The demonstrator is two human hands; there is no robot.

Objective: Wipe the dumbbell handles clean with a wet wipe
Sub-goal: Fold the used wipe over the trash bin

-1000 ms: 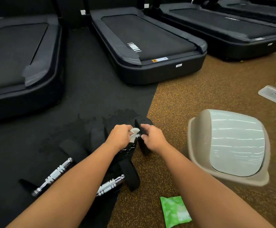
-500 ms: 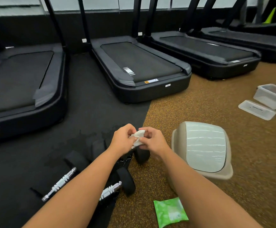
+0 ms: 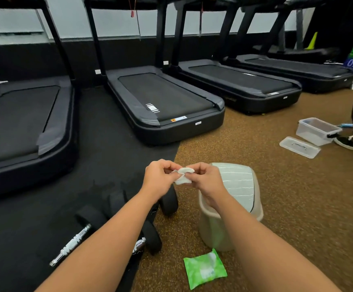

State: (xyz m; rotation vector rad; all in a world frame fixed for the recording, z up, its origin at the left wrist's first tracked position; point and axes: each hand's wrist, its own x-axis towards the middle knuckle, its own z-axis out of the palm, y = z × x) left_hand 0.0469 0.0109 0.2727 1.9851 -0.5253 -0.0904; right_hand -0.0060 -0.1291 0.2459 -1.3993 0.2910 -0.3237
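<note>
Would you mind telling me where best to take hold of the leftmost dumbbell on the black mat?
Probably the chrome handle, mid-length, from above: the dumbbell lies flat on the mat, its slim bar exposed beside the bulky black head.

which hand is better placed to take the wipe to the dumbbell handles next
Probably the left. Both hands pinch the wipe, but the dumbbells lie below the left hand on the black mat, while the right hand is nearer the bin.

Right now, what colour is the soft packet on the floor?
The soft plastic packet is green with white, in the head view.
</note>
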